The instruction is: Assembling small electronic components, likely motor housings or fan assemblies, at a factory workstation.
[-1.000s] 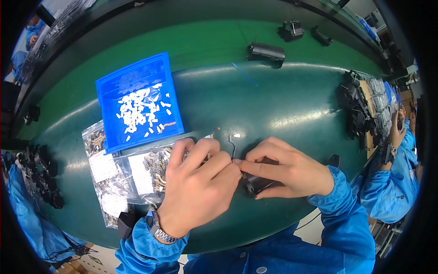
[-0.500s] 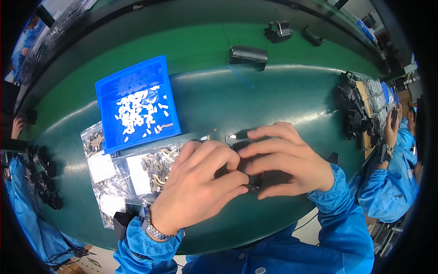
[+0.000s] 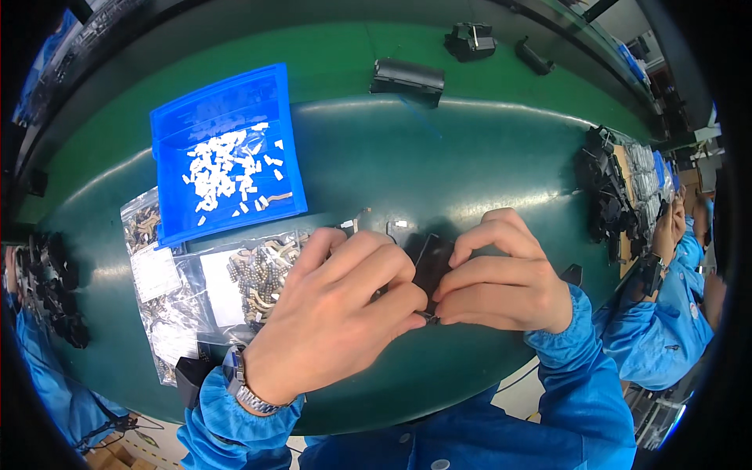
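Note:
Between my two hands is a black plastic part (image 3: pixel 432 265), dark and box-like, its lower end largely hidden by fingers. My right hand (image 3: pixel 505 274) grips its right side, thumb and fingers pressed together. From the other side my left hand (image 3: pixel 337 317) is closed at the part's lower end, its thumb and fingertip meeting near the right thumb. Whatever small piece may lie in that pinch cannot be made out. Just beyond the fingers lie two small pieces with white ends, a left piece (image 3: pixel 348 225) and a right piece (image 3: pixel 400 225).
A blue bin (image 3: pixel 296 168) of small white pieces stands at the left. Clear bags (image 3: pixel 188 301) of flexible strips lie beside it. Black housings (image 3: pixel 407 78) sit at the far side. At the right are piled black parts (image 3: pixel 607 188) and a co-worker's blue sleeve (image 3: pixel 666 313).
My right fingers have drawn in from a spread pose and closed on the black part, which now shows more between the hands. The view has shifted slightly.

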